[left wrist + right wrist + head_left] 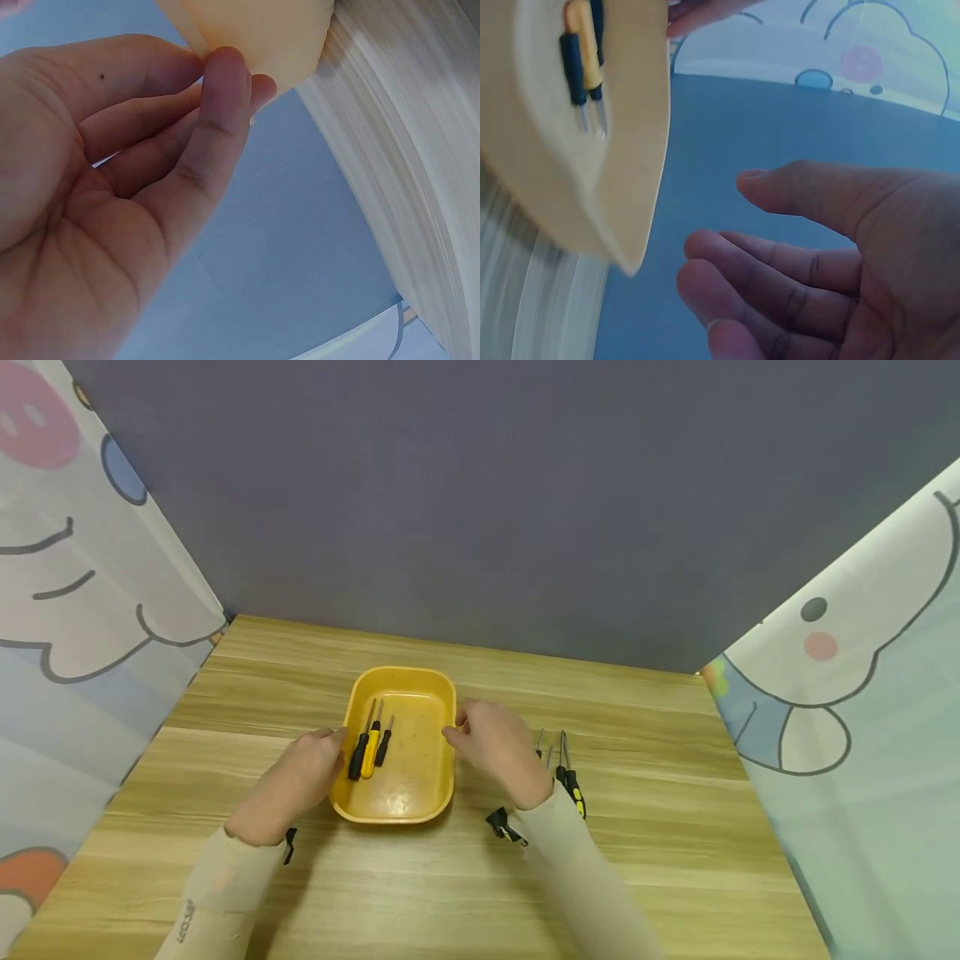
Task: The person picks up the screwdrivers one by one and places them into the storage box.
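A yellow plastic tray (412, 752) is between my hands, with three screwdrivers lying along its left side. Two have black handles; the middle screwdriver (371, 752) has a yellow one. My left hand (307, 772) pinches the tray's left wall between thumb and fingers, as the left wrist view shows up close. At the opposite side is my right hand (495, 743), its thumb near the rim. In the right wrist view that hand's loosely bent fingers (780, 300) are apart from the tray wall, holding nothing. Whether the tray touches the table, I cannot tell.
On the wooden table (675, 827), several screwdrivers (572, 785) lie right of my right hand, partly hidden by the forearm. A small black and yellow item (501, 825) shows beside the right sleeve. A grey panel (465, 510) closes the back; printed cloths hang at both sides.
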Demonstrator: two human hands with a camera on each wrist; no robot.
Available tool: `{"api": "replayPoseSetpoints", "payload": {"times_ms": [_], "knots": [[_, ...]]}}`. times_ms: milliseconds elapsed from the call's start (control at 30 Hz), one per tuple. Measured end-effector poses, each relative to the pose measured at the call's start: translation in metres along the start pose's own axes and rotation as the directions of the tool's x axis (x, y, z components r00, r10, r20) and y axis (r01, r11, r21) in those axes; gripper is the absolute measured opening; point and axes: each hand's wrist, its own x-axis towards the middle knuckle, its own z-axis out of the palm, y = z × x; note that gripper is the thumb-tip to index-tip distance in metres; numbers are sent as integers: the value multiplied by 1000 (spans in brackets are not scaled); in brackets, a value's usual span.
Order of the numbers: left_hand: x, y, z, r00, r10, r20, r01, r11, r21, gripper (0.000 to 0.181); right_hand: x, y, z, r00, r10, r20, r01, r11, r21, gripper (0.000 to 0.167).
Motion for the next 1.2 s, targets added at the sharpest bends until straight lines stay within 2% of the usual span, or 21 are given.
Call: {"api": "replayPoseSetpoints", "payload": {"times_ms": [333,633,833,1000,1200], "knots": [[0,0,-1,999,-17,34,17,1000,6,35,-42,66,-3,993,67,-97,-68,998,-9,24],[-1,1,-1,1000,-9,18,9,1000,1,35,-72,129,-7,968,240,-73,-243,969,-34,26],[-1,0,0,1000,-10,20,10,1000,1,36,-79,152,-3,956,284,-66,-288,957,-44,27],[-2,0,1,1000,-1,1,1,1000,4,35,-78,164,7,947,321,-13,-322,945,-55,26],[-3,1,0,1000,-1,-5,1,1000,10,34,-75,172,22,930,366,39,-365,931,-23,22]]}}
